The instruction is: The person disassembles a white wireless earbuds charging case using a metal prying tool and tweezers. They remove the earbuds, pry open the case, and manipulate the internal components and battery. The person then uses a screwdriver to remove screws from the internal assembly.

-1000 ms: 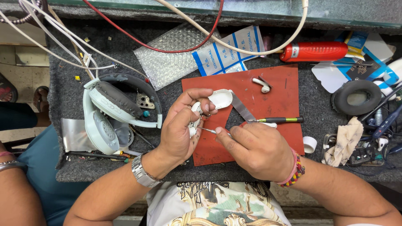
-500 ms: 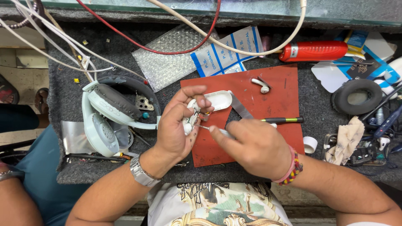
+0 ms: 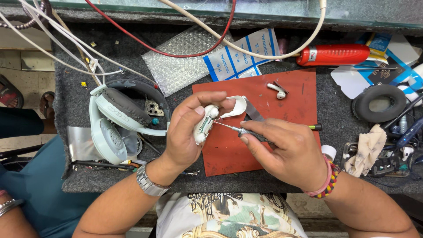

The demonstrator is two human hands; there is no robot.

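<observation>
Just glossy white plastic earpiece (image 3: 205,124), slim metal screwdriver (image 3: 246,132).

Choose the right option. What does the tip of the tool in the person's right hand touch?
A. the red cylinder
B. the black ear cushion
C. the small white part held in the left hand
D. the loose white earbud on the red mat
C: the right hand aims the thin screwdriver at the small white part gripped by the left hand.

Our left hand (image 3: 187,132) curls, fingers pinched, watch on its wrist. Our right hand (image 3: 288,152) lies just right of it, fingertips pinched, beads at the wrist.
</observation>
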